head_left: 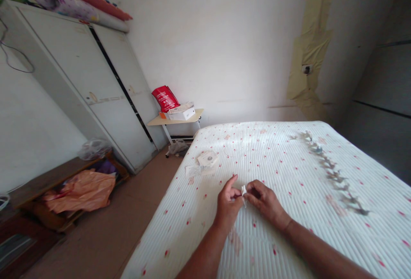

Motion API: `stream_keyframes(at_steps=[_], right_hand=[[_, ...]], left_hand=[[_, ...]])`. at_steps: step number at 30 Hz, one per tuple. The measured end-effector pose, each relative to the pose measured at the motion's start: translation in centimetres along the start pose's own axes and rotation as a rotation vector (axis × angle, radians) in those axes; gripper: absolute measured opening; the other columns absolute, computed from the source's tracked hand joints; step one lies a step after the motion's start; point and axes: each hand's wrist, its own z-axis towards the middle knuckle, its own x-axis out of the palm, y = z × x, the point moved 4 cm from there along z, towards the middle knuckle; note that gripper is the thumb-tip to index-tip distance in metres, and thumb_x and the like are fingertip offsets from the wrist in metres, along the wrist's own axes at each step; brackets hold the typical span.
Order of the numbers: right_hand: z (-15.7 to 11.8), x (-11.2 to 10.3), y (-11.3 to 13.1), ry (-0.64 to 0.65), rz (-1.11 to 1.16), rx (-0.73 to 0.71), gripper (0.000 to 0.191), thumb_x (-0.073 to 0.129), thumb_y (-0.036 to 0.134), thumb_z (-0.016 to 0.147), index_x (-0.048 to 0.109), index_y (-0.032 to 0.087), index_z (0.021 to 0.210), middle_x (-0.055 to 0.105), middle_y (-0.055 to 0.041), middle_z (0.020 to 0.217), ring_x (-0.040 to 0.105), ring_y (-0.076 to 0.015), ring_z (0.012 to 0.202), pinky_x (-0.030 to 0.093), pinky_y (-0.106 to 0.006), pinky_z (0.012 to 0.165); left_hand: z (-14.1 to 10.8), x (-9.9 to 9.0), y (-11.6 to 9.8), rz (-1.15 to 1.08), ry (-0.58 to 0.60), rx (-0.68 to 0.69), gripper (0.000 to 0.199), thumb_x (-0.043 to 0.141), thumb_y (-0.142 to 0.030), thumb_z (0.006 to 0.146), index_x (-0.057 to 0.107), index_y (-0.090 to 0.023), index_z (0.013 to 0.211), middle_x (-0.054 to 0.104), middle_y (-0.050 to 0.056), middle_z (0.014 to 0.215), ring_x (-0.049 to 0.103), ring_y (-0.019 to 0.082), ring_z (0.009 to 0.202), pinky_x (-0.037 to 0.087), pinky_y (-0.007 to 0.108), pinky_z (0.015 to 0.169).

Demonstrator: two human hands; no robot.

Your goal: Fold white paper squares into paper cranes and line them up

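Note:
Over the middle of the bed, a small white folded piece (243, 190), apparently paper, is between my two hands. My left hand (227, 201) pinches it from the left with thumb and fingers, its index finger stretched upward. From the right, the thumb and curled fingers of my right hand (266, 202) close on the same piece. A thin pale strip hangs below it. Off to the right, several small folded figures (333, 172) stand in a slanting row, too blurred to name exactly. Left of my hands lie printed paper sheets (193, 171) and a pale paper with a round mark (207, 158).
The bed (180, 236) has a ribbed white cover with red spots. Beyond its far left corner, a small table (156, 121) bears a red bag (165, 98) and a white box (182, 114). A grey cabinet (73, 64) and a low wooden shelf (35, 197) stand left.

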Motion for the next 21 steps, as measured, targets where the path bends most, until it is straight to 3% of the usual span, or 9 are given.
stream_keyframes(at_steps=[4,9,21], right_hand=[[0.22,0.0,-0.14,0.0,0.08,0.058,0.015,0.055,0.029,0.076,0.055,0.02,0.088,0.055,-0.0007,0.076,0.052,-0.0128,0.064,0.043,-0.025,0.059],[0.64,-0.12,0.27,0.053,0.204,0.021,0.013,0.058,0.03,0.075,0.054,0.02,0.068,0.05,0.0,0.073,0.05,-0.0128,0.066,0.041,-0.025,0.061],[0.72,0.05,-0.45,0.07,0.312,0.178,0.018,0.061,0.033,0.071,0.053,0.018,0.063,0.048,0.003,0.065,0.045,-0.0108,0.061,0.037,-0.024,0.058]], left_hand=[[-0.09,0.16,-0.32,-0.05,-0.024,-0.02,0.068,0.053,-0.007,0.062,0.043,-0.014,0.129,0.052,-0.006,0.06,0.042,0.006,0.052,0.034,0.017,0.053],[-0.14,0.19,-0.63,0.047,-0.045,0.009,0.068,0.051,-0.004,0.061,0.044,-0.014,0.128,0.054,-0.006,0.059,0.046,0.007,0.055,0.037,0.018,0.058],[0.12,0.07,-0.08,0.144,-0.036,0.088,0.068,0.055,-0.005,0.062,0.044,-0.019,0.128,0.06,-0.004,0.069,0.054,0.01,0.068,0.041,0.021,0.07]])
